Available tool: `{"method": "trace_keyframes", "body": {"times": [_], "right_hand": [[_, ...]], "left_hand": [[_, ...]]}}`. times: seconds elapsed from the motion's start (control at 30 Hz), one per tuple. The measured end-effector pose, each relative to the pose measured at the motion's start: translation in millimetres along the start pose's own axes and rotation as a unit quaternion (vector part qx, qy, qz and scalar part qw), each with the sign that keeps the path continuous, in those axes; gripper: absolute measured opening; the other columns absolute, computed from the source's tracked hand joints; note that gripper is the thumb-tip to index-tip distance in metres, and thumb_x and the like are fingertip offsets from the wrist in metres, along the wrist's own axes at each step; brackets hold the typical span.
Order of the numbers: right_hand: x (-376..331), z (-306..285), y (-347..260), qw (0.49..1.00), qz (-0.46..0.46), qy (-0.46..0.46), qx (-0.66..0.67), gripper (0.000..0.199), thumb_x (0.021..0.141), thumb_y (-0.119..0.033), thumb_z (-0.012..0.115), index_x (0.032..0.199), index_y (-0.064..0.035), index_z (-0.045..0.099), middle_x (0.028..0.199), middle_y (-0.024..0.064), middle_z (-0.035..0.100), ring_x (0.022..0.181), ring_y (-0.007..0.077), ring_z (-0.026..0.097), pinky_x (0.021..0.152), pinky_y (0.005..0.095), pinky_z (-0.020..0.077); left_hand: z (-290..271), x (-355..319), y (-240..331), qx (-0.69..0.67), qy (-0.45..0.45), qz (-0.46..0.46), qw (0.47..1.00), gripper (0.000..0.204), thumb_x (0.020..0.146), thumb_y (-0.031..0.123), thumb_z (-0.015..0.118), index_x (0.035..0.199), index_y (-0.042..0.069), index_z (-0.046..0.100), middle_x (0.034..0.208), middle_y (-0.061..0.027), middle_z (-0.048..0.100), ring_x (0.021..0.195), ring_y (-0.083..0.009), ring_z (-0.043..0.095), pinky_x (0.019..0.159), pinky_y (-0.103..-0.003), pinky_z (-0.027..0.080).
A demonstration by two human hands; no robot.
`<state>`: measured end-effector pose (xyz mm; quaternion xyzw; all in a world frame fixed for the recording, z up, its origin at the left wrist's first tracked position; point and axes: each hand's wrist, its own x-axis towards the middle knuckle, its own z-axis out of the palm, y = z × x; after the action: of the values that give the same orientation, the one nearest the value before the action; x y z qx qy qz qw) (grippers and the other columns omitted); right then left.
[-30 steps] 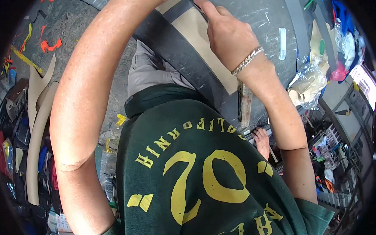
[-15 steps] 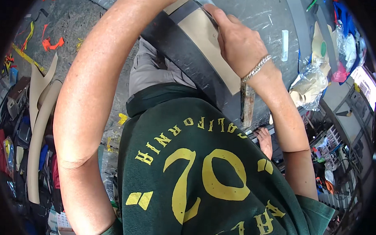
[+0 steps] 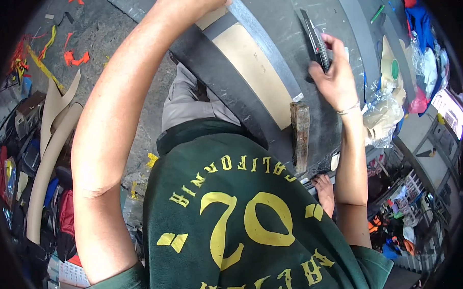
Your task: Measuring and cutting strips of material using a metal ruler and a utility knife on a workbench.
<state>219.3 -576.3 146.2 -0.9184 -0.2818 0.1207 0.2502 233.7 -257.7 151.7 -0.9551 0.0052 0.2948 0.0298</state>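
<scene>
My right hand (image 3: 336, 71) grips a utility knife (image 3: 317, 43) with a dark ridged handle, its blade end pointing up and away over the dark tabletop. At the upper edge, my left hand (image 3: 198, 1) rests by a long metal straightedge (image 3: 268, 49); its fingers are mostly hidden, with one fingertip at the strip. The straightedge lies along the far side of a beige sheet (image 3: 254, 64). A dark strip (image 3: 219, 67) runs along the sheet's near side. A worn wooden block (image 3: 299, 136) stands by the sheet's right end, near the straightedge's tip.
Crumpled clear plastic (image 3: 383, 116) and beige scraps lie on the right. A green pen-like stick (image 3: 377, 13) is farther back. On the left are a rolled beige sheet (image 3: 44, 184), orange scraps (image 3: 75, 56) on the floor and a red bag (image 3: 67, 212).
My right hand has come away from the sheet and moved right, bringing the utility knife into clear view. More of the straightedge now shows. My left hand has shifted slightly.
</scene>
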Motion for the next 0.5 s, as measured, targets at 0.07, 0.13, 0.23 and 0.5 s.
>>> {"method": "trace_keyframes", "body": {"times": [0.07,0.13,0.23,0.5], "right_hand": [[-0.9,-15.6,5.2,0.995,0.067,-0.042,0.068,0.059,0.084,0.005,0.068,0.141,-0.0026,0.054,0.128,0.0107,0.054,0.114,0.0146,0.055,0.093,0.0271,0.0516],[4.9,-26.7,6.8,0.993,0.053,-0.039,0.101,0.054,0.085,0.008,0.069,0.137,-0.0043,0.062,0.130,0.0072,0.054,0.114,0.0144,0.056,0.095,0.0280,0.0518],[23.1,-50.1,-11.1,0.999,0.008,-0.040,0.031,0.047,0.088,0.000,0.078,0.133,-0.0040,0.064,0.122,0.0053,0.064,0.111,0.0116,0.060,0.093,0.0269,0.0522],[95.7,-32.1,-29.0,0.993,-0.110,-0.019,0.025,0.047,0.087,-0.017,0.083,0.131,-0.0098,0.067,0.102,0.0036,0.073,0.088,0.0142,0.066,0.081,0.0283,0.0539]], "left_hand": [[27.4,-19.7,-33.3,-0.365,0.198,0.196,0.888,0.061,0.091,0.029,0.071,0.129,-0.016,0.056,0.128,-0.0312,0.061,0.132,-0.0455,0.051,0.111,-0.048,0.045],[32.5,-14.2,0.9,-0.247,0.225,0.049,0.941,0.051,0.090,0.025,0.070,0.122,-0.013,0.059,0.125,-0.0299,0.061,0.127,-0.0443,0.055,0.107,-0.047,0.048],[72.5,-4.9,25.2,-0.160,0.222,-0.060,0.960,0.055,0.089,0.029,0.071,0.127,-0.009,0.057,0.134,-0.0296,0.057,0.131,-0.0418,0.054,0.109,-0.049,0.047],[97.0,-75.1,113.6,-0.160,0.361,-0.024,0.919,0.059,0.087,0.041,0.073,0.127,-0.001,0.061,0.113,-0.0091,0.057,0.111,-0.0248,0.055,0.091,-0.036,0.049]]}}
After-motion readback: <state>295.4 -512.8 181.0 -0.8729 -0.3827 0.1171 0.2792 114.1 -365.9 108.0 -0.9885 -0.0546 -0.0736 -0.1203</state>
